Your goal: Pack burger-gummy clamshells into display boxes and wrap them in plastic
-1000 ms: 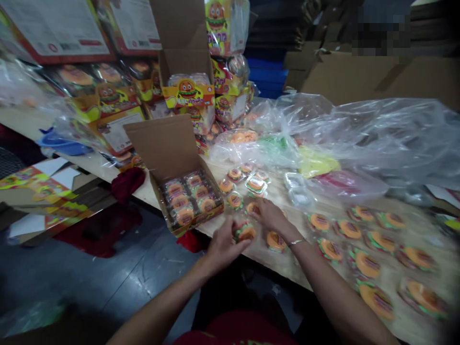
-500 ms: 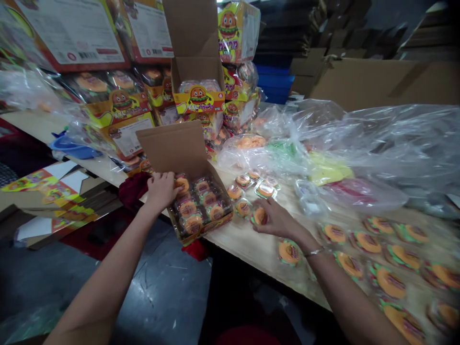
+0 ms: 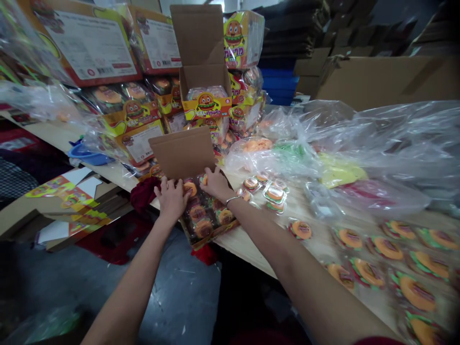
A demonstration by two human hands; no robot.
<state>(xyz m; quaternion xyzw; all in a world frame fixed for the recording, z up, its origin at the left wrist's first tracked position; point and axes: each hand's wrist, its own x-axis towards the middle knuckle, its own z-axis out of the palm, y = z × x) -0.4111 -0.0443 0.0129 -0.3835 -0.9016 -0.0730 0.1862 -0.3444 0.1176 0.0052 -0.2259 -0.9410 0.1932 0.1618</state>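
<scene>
An open cardboard box sits at the table's front edge, its brown lid raised, with rows of small burger-shaped sweets in clear packs inside. My left hand is at the box's left side, fingers spread, the thumb by a wrapped burger sweet. My right hand reaches into the back right of the box. Its fingers are closed on a wrapped burger sweet, mostly covered by the hand. Right of the box lie more wrapped burger sweets, partly behind my right wrist.
Rows of wrapped burgers cover the table's right side. Clear plastic bags lie behind them. Filled display boxes are stacked at the back. Flat printed cartons and a blue basin are at left.
My right hand has moved left from the table into the box, carrying a wrapped burger sweet. My left hand stays at the box's left side, its fingers now more spread. The view has shifted slightly.
</scene>
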